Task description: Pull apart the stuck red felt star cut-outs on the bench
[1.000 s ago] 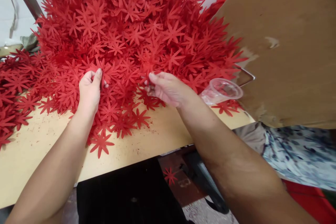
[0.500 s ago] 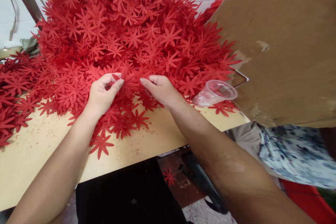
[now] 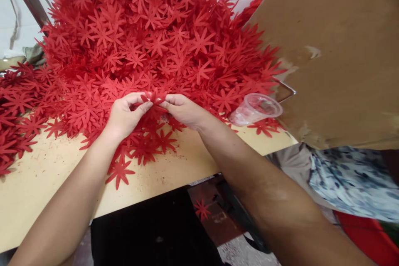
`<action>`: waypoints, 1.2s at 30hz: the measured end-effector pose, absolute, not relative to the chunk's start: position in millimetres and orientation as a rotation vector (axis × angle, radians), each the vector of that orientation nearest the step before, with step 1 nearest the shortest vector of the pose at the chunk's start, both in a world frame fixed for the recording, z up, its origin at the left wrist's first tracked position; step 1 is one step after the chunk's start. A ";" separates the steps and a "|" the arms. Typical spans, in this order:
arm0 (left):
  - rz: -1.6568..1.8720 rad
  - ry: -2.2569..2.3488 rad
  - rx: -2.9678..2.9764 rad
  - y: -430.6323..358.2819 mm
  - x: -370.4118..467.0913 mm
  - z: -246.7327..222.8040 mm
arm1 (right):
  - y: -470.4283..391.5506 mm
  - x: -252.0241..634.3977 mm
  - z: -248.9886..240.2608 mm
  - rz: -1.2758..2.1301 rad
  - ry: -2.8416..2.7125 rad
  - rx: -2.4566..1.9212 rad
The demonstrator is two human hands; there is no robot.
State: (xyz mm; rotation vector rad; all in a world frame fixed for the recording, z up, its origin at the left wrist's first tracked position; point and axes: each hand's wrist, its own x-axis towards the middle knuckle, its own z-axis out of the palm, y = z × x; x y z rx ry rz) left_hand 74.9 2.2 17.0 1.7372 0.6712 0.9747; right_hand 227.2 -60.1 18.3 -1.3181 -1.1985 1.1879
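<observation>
Between my two hands, in front of the big heap, is a red artificial flower piece with narrow petals. My left hand pinches it between thumb and fingers from the left. From the right, the thumb and forefinger of my right hand are pressed together at its edge. The fingertips of the two hands are close to each other. Behind them rises a tall heap of red flower pieces, each star-shaped with several petals. A single loose flower piece lies on the table below my left wrist.
A clear plastic cup lies tilted at the heap's right edge. A large cardboard sheet stands on the right. The pale tabletop has red specks on it. One flower piece lies below the table edge. Patterned cloth shows at the right.
My right hand has moved left and its fingertips now meet the flower piece at my left hand. My left hand has shifted slightly right and down.
</observation>
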 end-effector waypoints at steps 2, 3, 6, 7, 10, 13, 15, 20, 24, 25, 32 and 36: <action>0.920 0.721 1.706 -1.9 77.4 18.4 | -60.1 223.1 21.7 1.225 -1.207 -1.302; 0.925 0.749 1.693 -3.4 78.3 19.5 | -60.0 221.0 22.9 1.229 -1.212 -1.293; 1.036 0.819 1.676 -1.5 76.7 22.9 | -60.4 218.2 23.2 1.199 -1.235 -1.278; 1.095 0.855 1.659 2.0 74.2 23.9 | -61.0 218.9 22.0 1.178 -1.243 -1.276; 1.274 0.969 1.552 18.4 62.6 26.1 | -63.0 225.5 16.3 1.131 -1.260 -1.302; 1.310 0.998 1.524 32.3 52.8 26.5 | -61.3 235.4 10.4 1.032 -1.254 -1.393; 1.277 0.996 1.592 34.8 50.9 25.7 | -56.8 240.6 7.3 0.879 -1.275 -1.437; 1.325 0.998 1.957 27.8 51.8 22.1 | -46.3 240.1 5.1 0.426 -1.476 -1.588; 1.302 1.104 2.183 21.1 49.8 24.5 | -47.8 226.3 15.4 0.013 -1.552 -1.688; 1.289 1.130 2.212 19.1 49.9 25.8 | -48.1 221.2 19.5 -0.026 -1.543 -1.675; 1.221 1.149 2.154 11.1 56.7 28.5 | -29.4 183.8 33.3 0.539 -1.452 -1.291; 1.161 1.189 1.987 15.7 60.9 23.1 | -19.4 178.8 26.3 0.924 -1.319 -1.153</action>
